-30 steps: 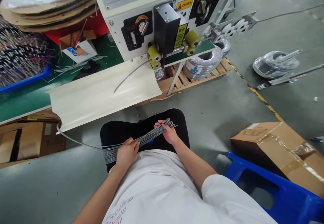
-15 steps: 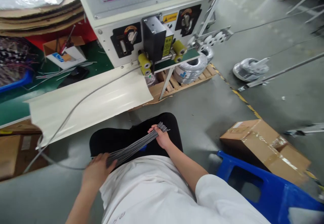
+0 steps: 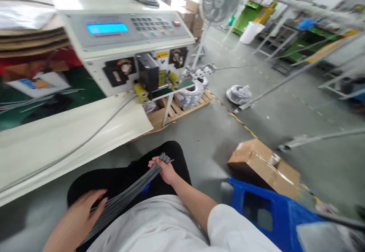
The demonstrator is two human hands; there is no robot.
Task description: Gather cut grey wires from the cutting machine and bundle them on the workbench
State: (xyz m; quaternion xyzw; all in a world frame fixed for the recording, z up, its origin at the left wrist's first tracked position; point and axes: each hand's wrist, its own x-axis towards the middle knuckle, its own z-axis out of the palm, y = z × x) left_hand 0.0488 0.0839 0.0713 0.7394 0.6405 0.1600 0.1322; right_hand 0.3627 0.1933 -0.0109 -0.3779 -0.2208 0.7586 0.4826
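1. While the right hand (image 3: 164,168) is wrapped around one end of the bundle of grey cables (image 3: 132,191), the left hand (image 3: 82,210) has thumb and fingers parted beside the lower stretch; blur hides whether it touches.
2. The bundle slants across the lap, over black trousers (image 3: 114,178), its cut ends poking just past the right hand.
3. Judging by looks, it is fairly light and springy, bending gently, not fragile; smooth jackets could let single lengths slip lengthwise.
4. A full grasp near the gathered ends seems best, with a second hold around the middle against fanning.
5. The trousers make a soft, uneven rest; the cream sheet (image 3: 119,124) nearby looks smooth, one cable (image 3: 105,124) running over it from the machine (image 3: 94,77).
6. A cardboard box (image 3: 259,164) and blue plastic frame (image 3: 281,206) sit on the grey floor (image 3: 205,130), to the right.
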